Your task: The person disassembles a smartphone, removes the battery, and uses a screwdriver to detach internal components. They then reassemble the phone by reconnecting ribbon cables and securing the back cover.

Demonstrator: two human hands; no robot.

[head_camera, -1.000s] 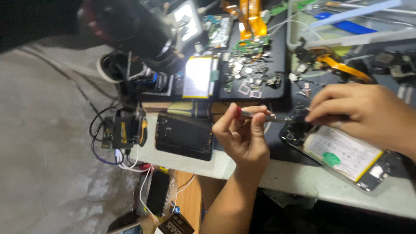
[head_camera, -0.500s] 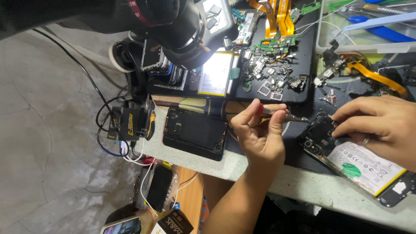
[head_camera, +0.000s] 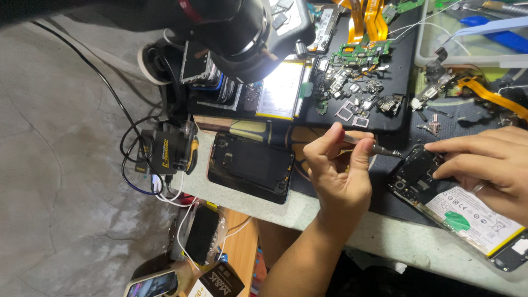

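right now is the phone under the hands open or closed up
Open: the phone has no back cover, its battery and inner board exposed, while the left hand holds a screwdriver.

Left hand (head_camera: 341, 176) raised on a bare forearm rising from the near edge, fingers curled, thumb and fingertips pinched together. Right hand (head_camera: 489, 165) enters from the right, palm down, fingers extended leftward and pressing downward.

Both forearms bare, no sleeves; ring on right hand (head_camera: 489, 170) finger; left hand (head_camera: 338, 173) bare.
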